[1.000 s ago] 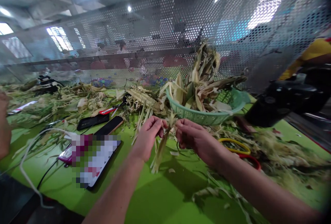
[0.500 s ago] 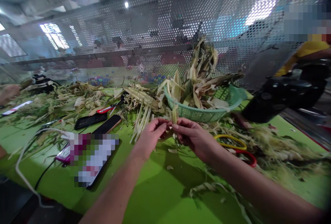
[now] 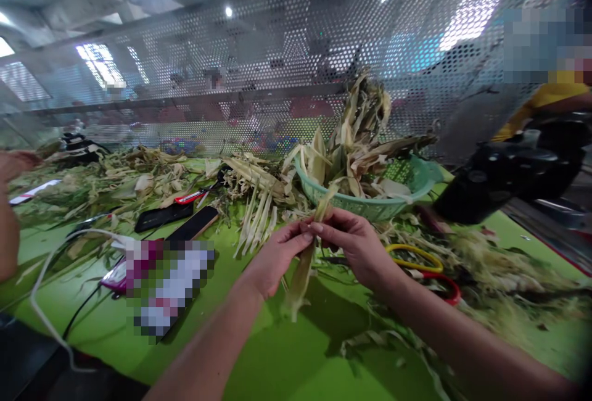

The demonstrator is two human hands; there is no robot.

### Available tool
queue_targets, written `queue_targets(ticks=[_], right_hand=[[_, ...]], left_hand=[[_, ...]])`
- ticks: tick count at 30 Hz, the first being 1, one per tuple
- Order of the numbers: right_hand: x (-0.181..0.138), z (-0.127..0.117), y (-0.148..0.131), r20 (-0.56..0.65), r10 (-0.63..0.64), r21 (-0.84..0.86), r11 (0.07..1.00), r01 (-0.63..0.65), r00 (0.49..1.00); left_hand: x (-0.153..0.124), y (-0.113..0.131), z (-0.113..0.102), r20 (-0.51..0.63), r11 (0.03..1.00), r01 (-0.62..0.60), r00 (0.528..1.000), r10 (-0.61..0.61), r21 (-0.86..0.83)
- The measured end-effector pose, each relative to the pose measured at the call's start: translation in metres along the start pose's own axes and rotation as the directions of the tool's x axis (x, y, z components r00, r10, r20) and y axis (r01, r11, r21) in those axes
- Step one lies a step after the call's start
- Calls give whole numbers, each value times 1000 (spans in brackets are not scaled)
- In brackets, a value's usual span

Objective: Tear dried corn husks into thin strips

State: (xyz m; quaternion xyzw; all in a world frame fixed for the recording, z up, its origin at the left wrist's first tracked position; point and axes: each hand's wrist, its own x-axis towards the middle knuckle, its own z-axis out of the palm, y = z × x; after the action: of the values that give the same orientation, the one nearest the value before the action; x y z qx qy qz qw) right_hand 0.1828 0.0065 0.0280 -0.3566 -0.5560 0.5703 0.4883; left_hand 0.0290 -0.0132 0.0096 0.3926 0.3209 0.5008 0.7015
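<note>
Just in front of a green plastic basket, the left hand and right hand meet at the fingertips, both pinched on the middle of a narrow corn husk. Its long axis slants from the basket side down toward the wearer, the lower end nearer the left hand. The strip looks thin, papery and pale yellow-green. Crumpled dry leaves rise from the latticed basket; flat, pale strips lie on the counter to its left, scissors with yellow and red loops and fluffy corn silk to its right.
</note>
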Motion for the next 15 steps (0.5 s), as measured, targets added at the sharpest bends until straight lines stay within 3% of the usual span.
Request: queue_targets(ticks=[3,7,10,15], right_hand=[[2,-1,0,-61,-22,-29,999,20,998],[3,-2,1,-77,-11,-69,998,5,997],[3,-2,1,-72,13,-67,998,-18,997],[4,-2,4,-57,44,-215,975,-55,997]], left_hand=[[0,2,0,-33,998,21,999,-23,-52],[1,2,-2,-24,1000,0,1000,0,19],[3,2,-4,-24,976,-112,993,119,189],[2,6,-4,-108,832,-232,939,327,503]])
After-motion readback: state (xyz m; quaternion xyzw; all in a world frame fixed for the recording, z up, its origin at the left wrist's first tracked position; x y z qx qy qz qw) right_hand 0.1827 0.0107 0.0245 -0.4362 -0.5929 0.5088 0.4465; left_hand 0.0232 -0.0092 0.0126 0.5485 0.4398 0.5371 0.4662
